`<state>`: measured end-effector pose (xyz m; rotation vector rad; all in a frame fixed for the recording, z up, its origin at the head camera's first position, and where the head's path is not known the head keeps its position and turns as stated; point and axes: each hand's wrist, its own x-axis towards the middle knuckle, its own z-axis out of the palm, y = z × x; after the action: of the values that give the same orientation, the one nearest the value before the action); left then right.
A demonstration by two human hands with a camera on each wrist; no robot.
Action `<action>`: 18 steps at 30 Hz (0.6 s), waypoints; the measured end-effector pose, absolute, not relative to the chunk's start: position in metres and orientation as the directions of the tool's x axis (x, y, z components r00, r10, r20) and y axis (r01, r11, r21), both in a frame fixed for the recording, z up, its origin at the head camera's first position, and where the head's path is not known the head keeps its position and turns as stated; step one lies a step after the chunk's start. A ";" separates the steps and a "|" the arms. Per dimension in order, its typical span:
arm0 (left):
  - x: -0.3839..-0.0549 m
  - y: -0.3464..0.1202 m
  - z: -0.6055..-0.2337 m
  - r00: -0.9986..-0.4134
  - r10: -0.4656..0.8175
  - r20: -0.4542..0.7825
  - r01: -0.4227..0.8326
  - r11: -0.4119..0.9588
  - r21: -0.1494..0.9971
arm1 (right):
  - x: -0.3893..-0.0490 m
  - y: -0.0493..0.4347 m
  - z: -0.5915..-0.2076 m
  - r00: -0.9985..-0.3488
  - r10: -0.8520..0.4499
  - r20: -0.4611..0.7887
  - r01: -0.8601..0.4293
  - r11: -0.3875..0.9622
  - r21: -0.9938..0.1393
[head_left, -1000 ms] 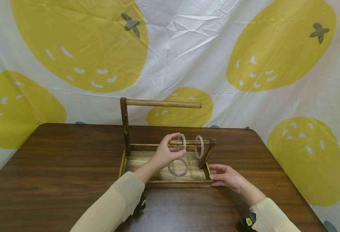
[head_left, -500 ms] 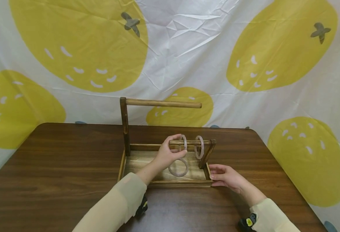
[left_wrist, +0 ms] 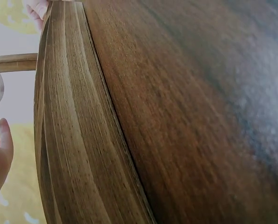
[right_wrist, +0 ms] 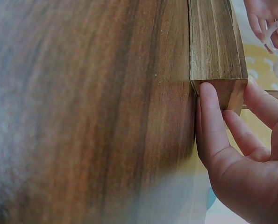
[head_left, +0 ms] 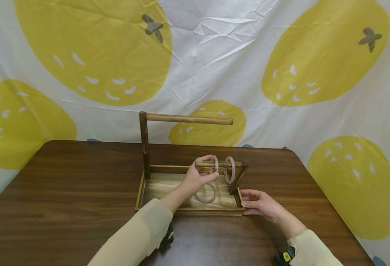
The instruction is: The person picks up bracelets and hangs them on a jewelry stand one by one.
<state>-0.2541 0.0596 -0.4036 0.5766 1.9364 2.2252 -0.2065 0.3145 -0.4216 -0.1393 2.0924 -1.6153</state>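
In the head view my left hand (head_left: 196,179) pinches a pale, translucent bangle (head_left: 216,163) that encircles the lower rod (head_left: 203,164) of a wooden bangle stand (head_left: 211,211). Farther right along this rod, close to its post, hangs a second bangle (head_left: 233,170). A third bangle (head_left: 205,201) lies flat in the stand's tray. My right hand (head_left: 263,205) holds the tray's right front corner, thumb and fingers against the wood. The right wrist view shows those fingertips (right_wrist: 209,93) pressed to the tray's end (right_wrist: 218,87).
An upper rod (head_left: 189,118) extends rightward from a tall post (head_left: 144,146) at the stand's left, above the lower rod. The stand rests on a dark wooden table (head_left: 65,192). A white cloth with yellow fruit prints (head_left: 95,51) hangs behind the table.
My left hand has moved slightly right with the pinched bangle, bringing it farther along the lower rod toward the second one. The right hand stays at the tray's corner.
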 end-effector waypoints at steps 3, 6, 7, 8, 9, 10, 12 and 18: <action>-0.254 0.061 -0.403 -0.915 0.355 0.193 0.140 -0.170 0.976 | -0.206 0.314 -0.421 -0.875 -0.368 -0.315 0.211 0.297 -0.931; -0.254 0.062 -0.404 -0.910 0.367 0.193 0.139 -0.169 0.976 | -0.206 0.314 -0.421 -0.876 -0.363 -0.316 0.211 0.300 -0.930; -0.254 0.063 -0.404 -0.909 0.369 0.195 0.142 -0.167 0.976 | -0.207 0.315 -0.422 -0.876 -0.364 -0.316 0.210 0.300 -0.930; -0.254 0.063 -0.404 -0.907 0.371 0.198 0.145 -0.166 0.975 | -0.207 0.315 -0.422 -0.876 -0.365 -0.315 0.209 0.301 -0.930; -0.255 0.063 -0.404 -0.906 0.371 0.202 0.151 -0.162 0.975 | -0.207 0.315 -0.422 -0.877 -0.363 -0.315 0.210 0.301 -0.930; -0.255 0.064 -0.404 -0.907 0.371 0.200 0.148 -0.163 0.975 | -0.207 0.315 -0.423 -0.877 -0.362 -0.316 0.211 0.299 -0.930; -0.255 0.065 -0.404 -0.906 0.371 0.201 0.148 -0.166 0.975 | -0.208 0.316 -0.423 -0.876 -0.367 -0.313 0.207 0.299 -0.931; -0.255 0.068 -0.404 -0.903 0.381 0.199 0.144 -0.168 0.975 | -0.208 0.316 -0.423 -0.876 -0.369 -0.311 0.208 0.294 -0.933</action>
<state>-0.2554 0.0681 -0.4035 0.6133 1.9133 2.2010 -0.2076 0.3156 -0.4227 -0.1438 2.0942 -1.6160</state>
